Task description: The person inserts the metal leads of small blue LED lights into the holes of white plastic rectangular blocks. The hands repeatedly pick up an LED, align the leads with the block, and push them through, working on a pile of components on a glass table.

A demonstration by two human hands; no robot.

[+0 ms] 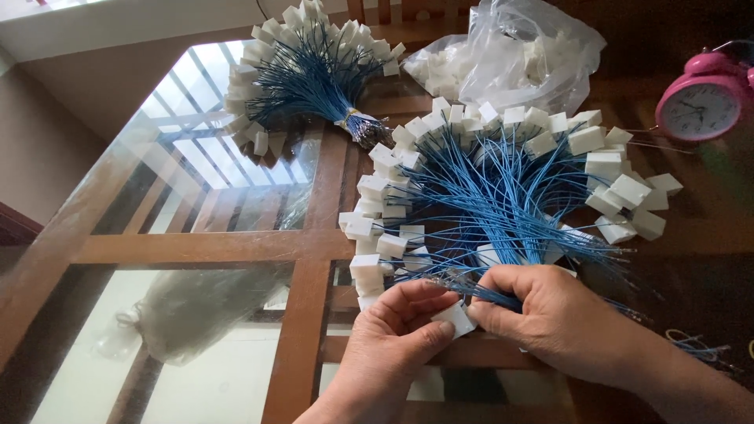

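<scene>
Both grips on white block [455,319]

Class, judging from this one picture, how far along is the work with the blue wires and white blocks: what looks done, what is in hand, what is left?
Done: a tied bundle of blue wires with white blocks lies at the far side of the glass table. In hand: the left hand pinches a white block, while the right hand grips the wire ends of the loose fan. Left: a clear bag of white blocks waits behind.
</scene>
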